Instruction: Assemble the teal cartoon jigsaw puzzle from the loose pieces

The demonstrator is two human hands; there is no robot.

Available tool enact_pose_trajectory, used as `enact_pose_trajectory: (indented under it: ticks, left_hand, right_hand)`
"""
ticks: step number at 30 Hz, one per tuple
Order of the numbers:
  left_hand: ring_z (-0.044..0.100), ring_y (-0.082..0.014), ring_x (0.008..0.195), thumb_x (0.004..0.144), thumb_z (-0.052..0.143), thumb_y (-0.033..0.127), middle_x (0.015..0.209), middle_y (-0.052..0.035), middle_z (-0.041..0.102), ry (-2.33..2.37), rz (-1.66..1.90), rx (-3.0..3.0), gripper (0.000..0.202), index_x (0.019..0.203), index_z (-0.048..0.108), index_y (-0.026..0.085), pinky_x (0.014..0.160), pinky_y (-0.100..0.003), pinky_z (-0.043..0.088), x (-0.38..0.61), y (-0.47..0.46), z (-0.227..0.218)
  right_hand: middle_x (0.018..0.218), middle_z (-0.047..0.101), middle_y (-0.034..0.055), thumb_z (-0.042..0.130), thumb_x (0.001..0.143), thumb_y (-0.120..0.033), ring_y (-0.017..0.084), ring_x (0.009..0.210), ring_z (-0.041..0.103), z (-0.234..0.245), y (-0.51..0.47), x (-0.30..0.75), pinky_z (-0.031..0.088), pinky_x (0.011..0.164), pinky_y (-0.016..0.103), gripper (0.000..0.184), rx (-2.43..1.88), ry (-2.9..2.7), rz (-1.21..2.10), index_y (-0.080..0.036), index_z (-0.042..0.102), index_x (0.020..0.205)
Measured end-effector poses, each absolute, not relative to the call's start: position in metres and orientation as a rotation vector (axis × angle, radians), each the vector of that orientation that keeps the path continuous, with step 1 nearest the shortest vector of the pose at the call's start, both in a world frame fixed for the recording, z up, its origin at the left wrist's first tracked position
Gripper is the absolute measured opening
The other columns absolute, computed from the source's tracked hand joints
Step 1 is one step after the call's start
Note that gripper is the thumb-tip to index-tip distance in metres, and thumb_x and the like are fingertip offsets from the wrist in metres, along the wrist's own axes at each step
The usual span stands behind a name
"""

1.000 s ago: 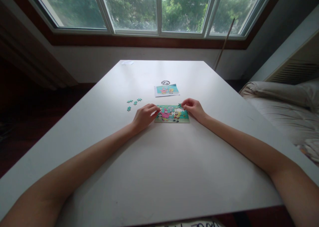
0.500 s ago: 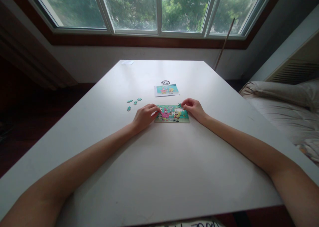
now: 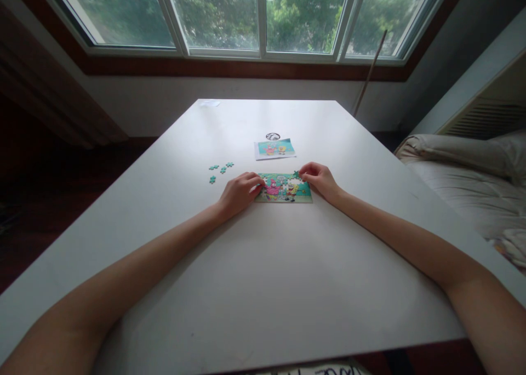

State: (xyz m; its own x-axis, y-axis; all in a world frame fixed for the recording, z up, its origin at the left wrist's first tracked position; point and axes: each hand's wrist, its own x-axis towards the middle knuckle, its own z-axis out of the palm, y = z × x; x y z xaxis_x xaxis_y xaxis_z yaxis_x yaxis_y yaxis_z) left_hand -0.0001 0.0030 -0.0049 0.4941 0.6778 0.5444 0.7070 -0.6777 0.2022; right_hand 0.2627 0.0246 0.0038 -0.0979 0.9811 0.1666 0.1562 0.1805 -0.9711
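A partly filled jigsaw puzzle lies flat on the white table, with a pink starfish figure and a yellow sponge figure on a green ground. Pale gaps show in its upper part. At its left edge, my left hand is closed, thumb and fingers pinching the border. My right hand pinches a green jigsaw piece at the puzzle's upper right corner. Whether that piece is seated or held just above cannot be made out. Several loose green jigsaw pieces lie left of the puzzle, beyond my left hand.
Behind the puzzle lies a picture card with the same figures, and past it a small black-and-white round item. A clear scrap rests at the table's far left corner. To the right stands a cushioned seat.
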Motion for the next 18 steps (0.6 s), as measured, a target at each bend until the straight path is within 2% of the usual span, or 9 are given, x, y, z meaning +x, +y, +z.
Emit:
enact_pose_trajectory:
  ticks: [18]
  left_hand:
    - [0.063,-0.0142,0.084,0.088,0.055,0.020,0.090,-0.0003,0.068,-1.233,-0.920,-2.665,0.013,0.088,0.068,0.023,0.073,-0.022,0.048,0.0000,0.0040,-0.0067]
  right_hand:
    - [0.064,0.062,-0.0017,0.065,0.059,-0.022,0.011,0.062,0.052,-0.0005,0.0263,0.2646,0.040,0.060,0.025,0.012,-1.131,-1.484,1.063,-0.017,0.063,0.069]
